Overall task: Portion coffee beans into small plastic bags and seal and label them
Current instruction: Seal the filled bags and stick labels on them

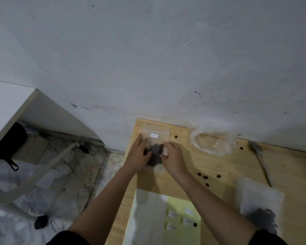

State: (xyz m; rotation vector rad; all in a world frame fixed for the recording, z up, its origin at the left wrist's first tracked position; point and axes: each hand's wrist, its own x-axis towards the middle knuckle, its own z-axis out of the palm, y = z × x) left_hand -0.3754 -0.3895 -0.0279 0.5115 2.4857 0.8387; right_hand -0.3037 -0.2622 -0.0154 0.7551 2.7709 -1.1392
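Bag in work: I see the small bag [156,137] lying flat on the wooden table [224,167], near its far left corner and close to the wall [148,59].
Contents: coffee beans [155,153] form a dark heap in the bag's near half, between my two hands.
Label: a white label [154,135] sits on the bag's far, flat half.
Left hand [138,156]: fingers nearly straight and slightly spread, lying flat on the bag's left side, thumb angled in against the heap.
Right hand [173,159]: fingers curled down on the bag's right side, pinching it beside the beans; a pale patch shows at the fingertips, and I cannot tell what it is.
Large clear bag [214,144]: crumpled, by the wall, right of my hands.
Spoon [261,160]: on the table, far right.
Loose beans [205,177]: scattered on the wood near my right wrist.
Label sheet [182,218]: yellow-green, near edge, with a few white labels.
Second bag [261,200]: near right, dark beans in its near end.
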